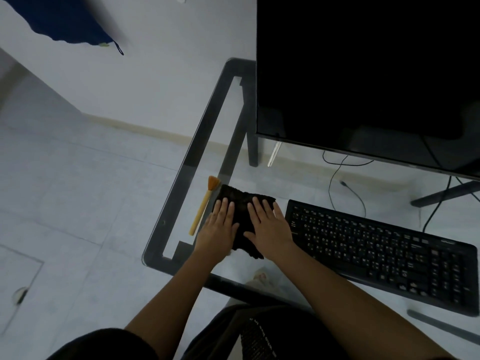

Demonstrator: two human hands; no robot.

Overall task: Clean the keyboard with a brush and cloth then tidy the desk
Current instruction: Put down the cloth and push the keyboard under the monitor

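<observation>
A dark folded cloth [240,201] lies on the glass desk [181,183], left of the black keyboard [381,249]. My left hand [219,227] rests flat on the cloth's left part, fingers spread. On its right part my right hand [268,224] presses flat in the same way. Neither hand grips anything. A brush [204,205] with a light wooden handle and orange bristles lies just left of the cloth, bristles pointing away from me, untouched.
A large black monitor [363,74] stands at the back right on a stand [441,194], with cables [335,178] hanging behind the keyboard. The desk's dark frame runs along its left and near edges. Tiled floor shows through the glass. My lap is below.
</observation>
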